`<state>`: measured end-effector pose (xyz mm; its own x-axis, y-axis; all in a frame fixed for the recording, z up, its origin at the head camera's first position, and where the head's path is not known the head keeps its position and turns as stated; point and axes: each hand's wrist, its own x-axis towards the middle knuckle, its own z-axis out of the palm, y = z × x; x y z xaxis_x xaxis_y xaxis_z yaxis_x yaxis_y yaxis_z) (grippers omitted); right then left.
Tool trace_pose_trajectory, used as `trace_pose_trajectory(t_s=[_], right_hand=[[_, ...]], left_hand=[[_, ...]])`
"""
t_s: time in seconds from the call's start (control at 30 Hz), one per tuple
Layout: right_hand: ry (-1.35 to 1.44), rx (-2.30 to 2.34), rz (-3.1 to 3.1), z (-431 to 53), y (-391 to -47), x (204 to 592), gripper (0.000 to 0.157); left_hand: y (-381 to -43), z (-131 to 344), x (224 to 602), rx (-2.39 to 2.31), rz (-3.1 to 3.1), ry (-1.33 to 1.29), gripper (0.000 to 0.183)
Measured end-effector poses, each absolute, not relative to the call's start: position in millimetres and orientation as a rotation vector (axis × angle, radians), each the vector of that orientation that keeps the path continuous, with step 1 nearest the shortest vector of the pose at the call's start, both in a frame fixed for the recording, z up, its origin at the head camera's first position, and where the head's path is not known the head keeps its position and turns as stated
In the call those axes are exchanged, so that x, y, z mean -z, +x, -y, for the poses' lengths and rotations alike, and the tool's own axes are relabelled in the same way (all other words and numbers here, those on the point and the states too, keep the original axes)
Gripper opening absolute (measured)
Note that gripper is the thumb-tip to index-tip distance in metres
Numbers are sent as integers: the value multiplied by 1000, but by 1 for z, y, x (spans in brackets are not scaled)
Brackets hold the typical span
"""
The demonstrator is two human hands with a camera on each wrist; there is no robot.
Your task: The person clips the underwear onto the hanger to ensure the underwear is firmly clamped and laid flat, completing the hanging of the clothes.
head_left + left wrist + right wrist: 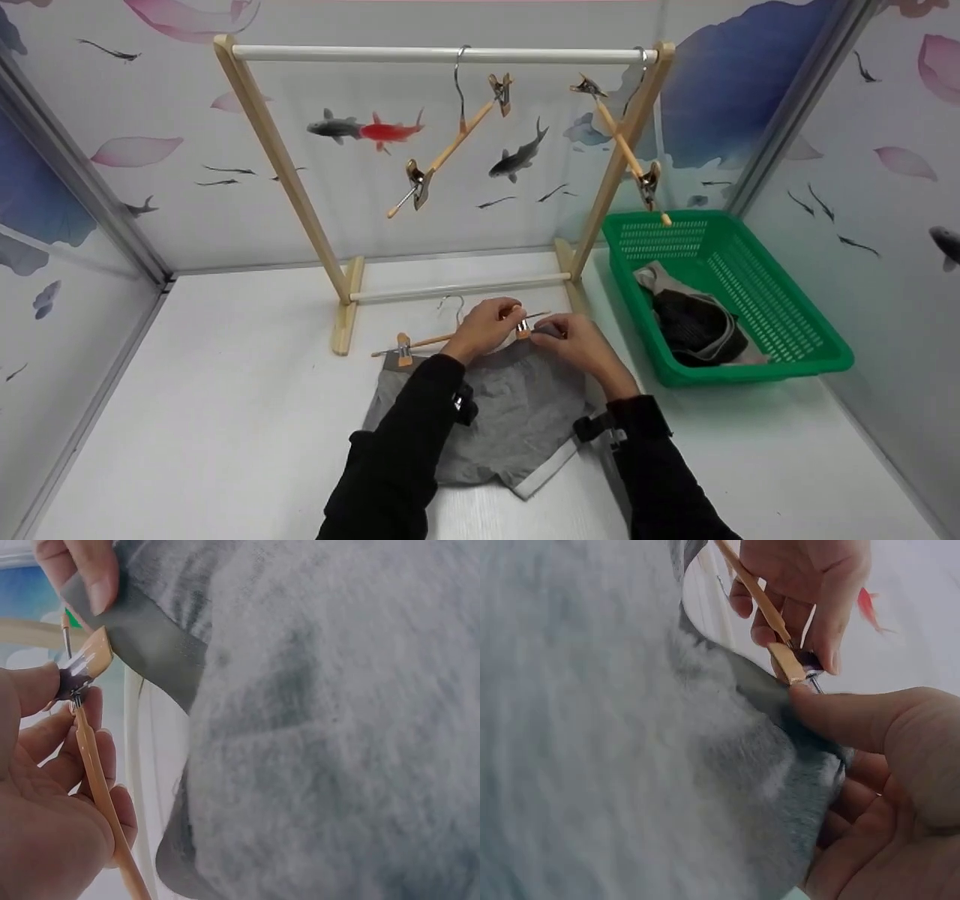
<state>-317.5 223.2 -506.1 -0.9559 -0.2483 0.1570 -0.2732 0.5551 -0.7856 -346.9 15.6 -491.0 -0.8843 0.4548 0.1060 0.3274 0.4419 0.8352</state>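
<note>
Grey shorts with a pale hem lie on the white table, waistband toward the rack. A wooden clip hanger lies along the waistband, and its left clip sits on the waistband's left corner. My left hand pinches the right clip between thumb and fingers, with the hanger's bar across the palm in the left wrist view. My right hand pinches the waistband's right corner beside that clip. Whether the clip's jaws have cloth between them, I cannot tell.
Behind the hands stands a wooden rack with a white rail. Two clip hangers hang from it, one near the middle and one by the right post. On the right, a green basket holds dark and grey clothes.
</note>
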Motion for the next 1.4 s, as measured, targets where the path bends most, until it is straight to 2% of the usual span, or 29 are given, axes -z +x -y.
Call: trace_pose_trajectory(t_s=[0.3,0.57,0.93,1.17,1.4], right_hand=[[449,-1397,2757,-225,-315,502,14],[447,-1423,2824,-226,-316,499,19],[510,-1537,2797,-227,-316,497,23],[537,-1622,2705,-225,-317,500,24],[523,-1659,2645,-215,-299,472,21]], left_hand=[[-344,-13,489,-1464,-2499,692,40],[-345,-14,490,-1551,-2481,604,42],[-346,-12,480,-1851,-2320,421,34],[-345,-14,481,-1914,-2309,417,30],[-344,-15,484,-1915,-2322,389,29]])
